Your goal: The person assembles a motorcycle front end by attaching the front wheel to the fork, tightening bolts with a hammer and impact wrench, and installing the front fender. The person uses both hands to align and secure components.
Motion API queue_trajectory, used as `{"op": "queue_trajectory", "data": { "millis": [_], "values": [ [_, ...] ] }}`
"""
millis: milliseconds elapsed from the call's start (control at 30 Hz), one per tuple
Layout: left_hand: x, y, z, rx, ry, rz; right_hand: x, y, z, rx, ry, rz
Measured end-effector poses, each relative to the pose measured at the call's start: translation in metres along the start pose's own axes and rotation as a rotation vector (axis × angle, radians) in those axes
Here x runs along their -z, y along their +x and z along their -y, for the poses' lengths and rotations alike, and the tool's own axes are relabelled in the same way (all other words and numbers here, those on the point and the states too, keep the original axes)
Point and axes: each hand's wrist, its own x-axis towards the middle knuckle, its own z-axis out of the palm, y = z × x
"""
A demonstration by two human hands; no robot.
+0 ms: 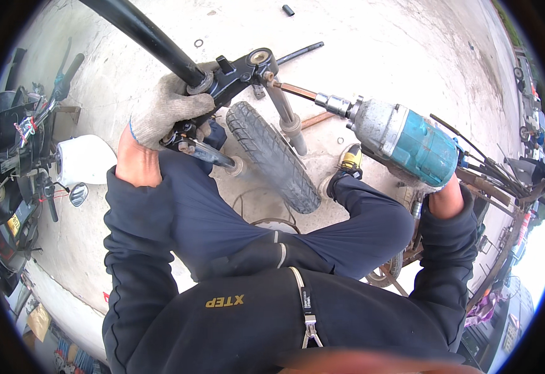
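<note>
My left hand [171, 107], in a pale knitted glove, is closed round the black clamp [238, 80] of a front fork, beside its thick black stem tube [151, 40]. Two silver fork legs, a right one [283, 106] and a left one [213, 154], run down on either side of a worn black tyre [266, 146]. A teal and grey impact wrench [423, 146] is in my right hand [423, 185], which is mostly hidden below the tool. From the wrench's socket, a long copper-coloured bit [297, 91] reaches a bolt [269, 76] at the clamp's right end.
A partly stripped scooter [20, 162] stands at the left, near a white rounded container [85, 160]. Long metal bars and rods [493, 174] lie at the right. On the concrete floor are a small ring [198, 43] and a short black cylinder [288, 10]. My yellow-and-black shoe [350, 161] is beside the tyre.
</note>
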Motion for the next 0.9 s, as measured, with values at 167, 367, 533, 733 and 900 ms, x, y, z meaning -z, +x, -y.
{"op": "queue_trajectory", "data": {
  "millis": [167, 367, 533, 733, 900],
  "values": [
    [-0.001, 0.002, 0.0, -0.025, 0.008, 0.019, 0.006, 0.001, 0.01, -0.297, 0.137, 0.023],
    [-0.004, 0.0, -0.002, -0.014, 0.033, -0.002, 0.003, 0.0, 0.005, 0.043, -0.029, -0.061],
    [-0.004, 0.001, -0.003, -0.024, 0.007, 0.017, 0.002, -0.004, 0.004, -0.127, 0.091, -0.015],
    [-0.003, 0.003, 0.0, -0.01, -0.034, 0.018, -0.005, 0.002, 0.009, -0.367, 0.37, -0.036],
    [-0.002, 0.009, 0.0, -0.012, -0.033, 0.032, 0.005, 0.034, 0.024, 0.159, -0.467, -0.031]
  ]
}}
